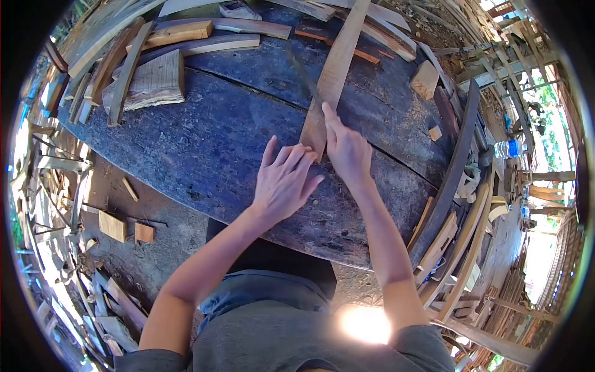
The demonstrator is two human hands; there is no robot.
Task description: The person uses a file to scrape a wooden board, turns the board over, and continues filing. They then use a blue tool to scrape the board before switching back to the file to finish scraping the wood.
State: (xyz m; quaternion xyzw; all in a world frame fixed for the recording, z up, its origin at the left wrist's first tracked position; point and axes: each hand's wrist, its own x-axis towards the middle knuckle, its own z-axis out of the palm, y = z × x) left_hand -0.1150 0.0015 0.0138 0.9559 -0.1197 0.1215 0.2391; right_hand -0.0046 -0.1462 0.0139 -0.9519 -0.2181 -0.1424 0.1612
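The left hand [282,180] lies half open, fingertips on the near end of the long board [338,65]; the right hand [349,152] is closed around a blurred, thin dark tool [305,75], index finger extended; the board runs away from both hands across the dark tabletop [229,136]; wood pieces [152,80] lie beyond them.

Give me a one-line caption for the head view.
Left hand on a pale board across a dark worktable, right hand gripping a thin, blurred tool.

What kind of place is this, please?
Probably a woodworking shop: a long board lies across a worn table, with wood blocks and offcuts on the floor nearby.
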